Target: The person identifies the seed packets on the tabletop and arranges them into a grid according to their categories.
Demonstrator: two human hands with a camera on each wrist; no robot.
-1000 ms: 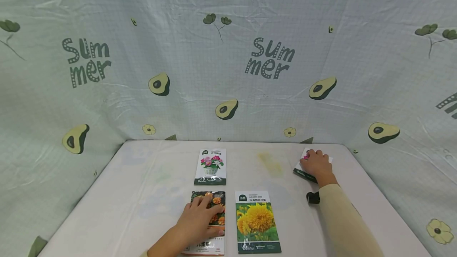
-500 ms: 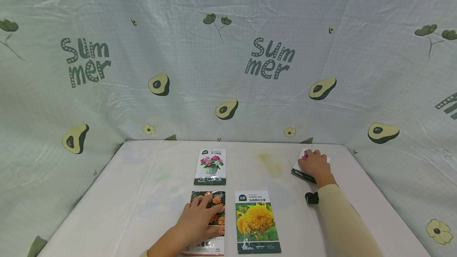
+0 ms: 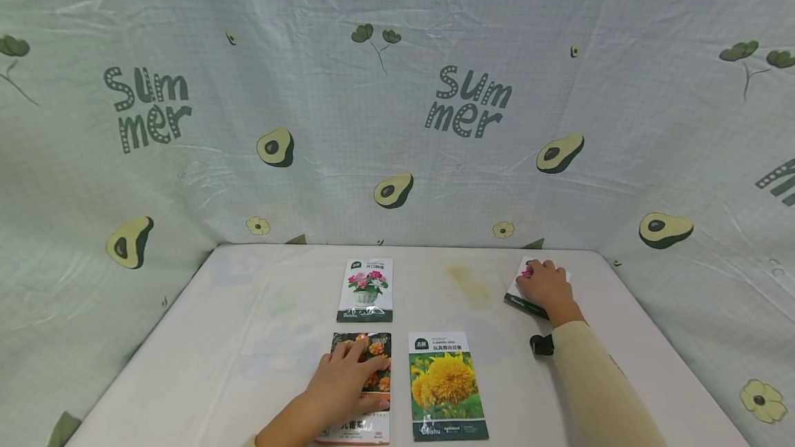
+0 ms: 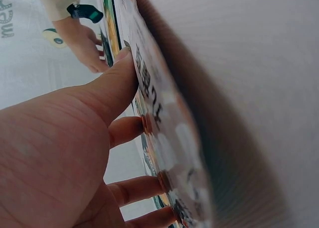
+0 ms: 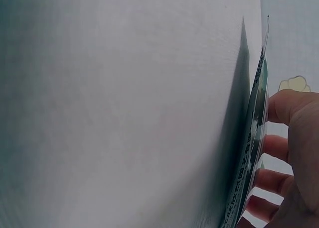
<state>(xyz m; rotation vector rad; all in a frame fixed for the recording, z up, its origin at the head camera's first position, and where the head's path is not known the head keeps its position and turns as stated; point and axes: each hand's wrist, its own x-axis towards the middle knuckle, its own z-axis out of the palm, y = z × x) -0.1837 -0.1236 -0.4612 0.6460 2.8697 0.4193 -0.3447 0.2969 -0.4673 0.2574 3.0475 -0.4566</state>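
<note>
My left hand (image 3: 340,385) rests on a seed packet with orange flowers (image 3: 380,386), at the front of the table. In the left wrist view, the thumb and fingertips touch the face of that orange-flower packet (image 4: 164,118). My right hand (image 3: 549,292) lies over a white seed packet (image 3: 522,301) with a dark green band, slanted at the back right and partly hidden. In the right wrist view, the thumb and fingertips press on its face (image 5: 257,108). A yellow-flower seed packet (image 3: 448,385) and a pink-flower seed packet (image 3: 366,292) lie flat, untouched.
The white table (image 3: 261,336) ends at the back against a hanging cloth (image 3: 335,102) printed with avocados and lettering. A black wrist device (image 3: 542,345) sits by the right sleeve (image 3: 596,378).
My right hand has slid slightly left, and the white packet under it has moved along. The left hand and the other packets have stayed in place.
</note>
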